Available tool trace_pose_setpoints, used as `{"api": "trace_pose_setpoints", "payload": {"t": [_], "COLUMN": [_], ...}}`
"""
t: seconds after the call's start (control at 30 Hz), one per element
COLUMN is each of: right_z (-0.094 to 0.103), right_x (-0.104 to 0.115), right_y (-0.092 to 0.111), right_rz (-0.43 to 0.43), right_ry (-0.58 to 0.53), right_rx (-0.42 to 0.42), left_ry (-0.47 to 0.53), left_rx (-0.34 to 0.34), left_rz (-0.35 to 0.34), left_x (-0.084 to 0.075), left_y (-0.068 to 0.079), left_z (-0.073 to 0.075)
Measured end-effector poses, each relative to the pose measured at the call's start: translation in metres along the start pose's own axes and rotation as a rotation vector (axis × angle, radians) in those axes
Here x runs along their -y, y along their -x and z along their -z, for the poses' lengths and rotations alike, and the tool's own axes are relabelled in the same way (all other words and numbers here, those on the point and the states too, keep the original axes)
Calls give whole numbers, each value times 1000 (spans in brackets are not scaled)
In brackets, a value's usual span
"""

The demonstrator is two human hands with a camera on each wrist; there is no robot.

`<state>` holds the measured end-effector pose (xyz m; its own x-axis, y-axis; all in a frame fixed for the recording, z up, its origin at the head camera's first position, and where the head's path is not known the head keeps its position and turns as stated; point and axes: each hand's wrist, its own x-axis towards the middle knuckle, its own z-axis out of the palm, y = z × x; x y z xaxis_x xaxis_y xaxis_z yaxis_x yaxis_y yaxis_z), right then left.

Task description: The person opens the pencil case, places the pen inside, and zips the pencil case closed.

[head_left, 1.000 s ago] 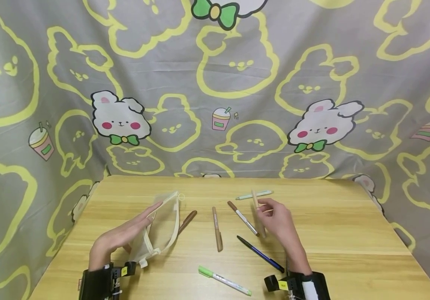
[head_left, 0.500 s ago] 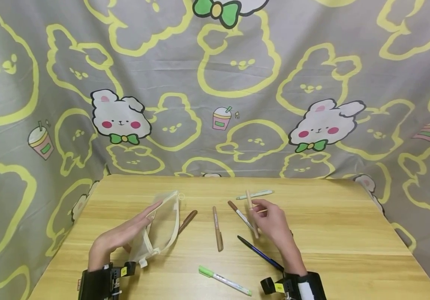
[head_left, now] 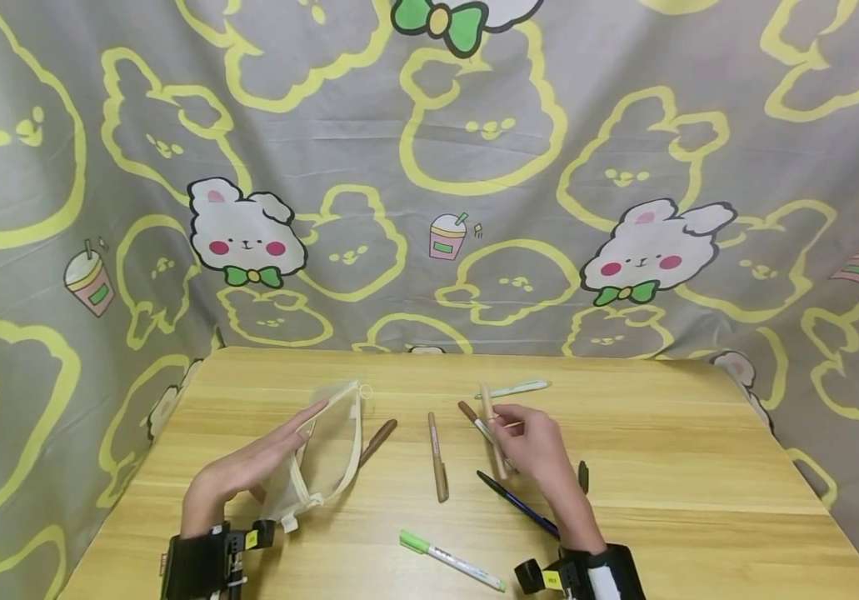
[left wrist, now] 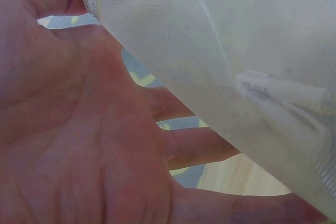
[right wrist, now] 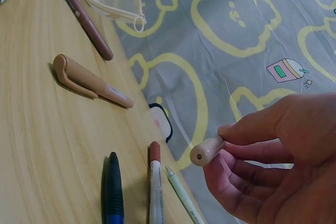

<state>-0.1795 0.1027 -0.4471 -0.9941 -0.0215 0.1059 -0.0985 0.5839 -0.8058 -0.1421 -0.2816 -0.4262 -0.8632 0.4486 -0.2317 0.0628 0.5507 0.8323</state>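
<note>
Beige in colour, a slim pen [head_left: 487,404] is held over the far half of the surface [head_left: 669,467], the right hand [head_left: 532,435] keeping its grip pinched on it between thumb and fingers. Nearer the left edge, the left hand [head_left: 257,463] lies against a see-through pouch [head_left: 359,437], fingers straight. Fine print runs along the green marker [head_left: 461,568] toward the near edge, and pale lettering marks the tan pen [head_left: 438,458]; neither is readable. Yellow tags [head_left: 252,539] at both wrists are illegible too.
</note>
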Motion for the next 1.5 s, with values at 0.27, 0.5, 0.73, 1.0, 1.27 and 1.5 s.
{"api": "trace_pose_setpoints", "payload": {"t": [0.27, 0.5, 0.73, 1.0, 1.27, 1.5], "right_z": [-10, -17, -20, -28, -37, -43], "right_x": [6, 7, 4, 3, 5, 13], "right_y": [4, 7, 7, 5, 3, 4], "right_rz": [3, -6, 38, 101, 141, 140], "right_ry": [-33, -52, 0, 15, 0, -22], "right_rx": [20, 42, 21, 19, 34, 64], "left_ry": [1, -5, -22, 3, 41, 55], "left_rx": [-3, -1, -6, -2, -9, -6], "left_rz": [2, -21, -26, 25, 81, 116], "left_x": [1, 2, 2, 0, -3, -4], "left_y": [1, -1, -3, -1, 1, -1], "left_z": [0, 0, 0, -1, -2, -2]}}
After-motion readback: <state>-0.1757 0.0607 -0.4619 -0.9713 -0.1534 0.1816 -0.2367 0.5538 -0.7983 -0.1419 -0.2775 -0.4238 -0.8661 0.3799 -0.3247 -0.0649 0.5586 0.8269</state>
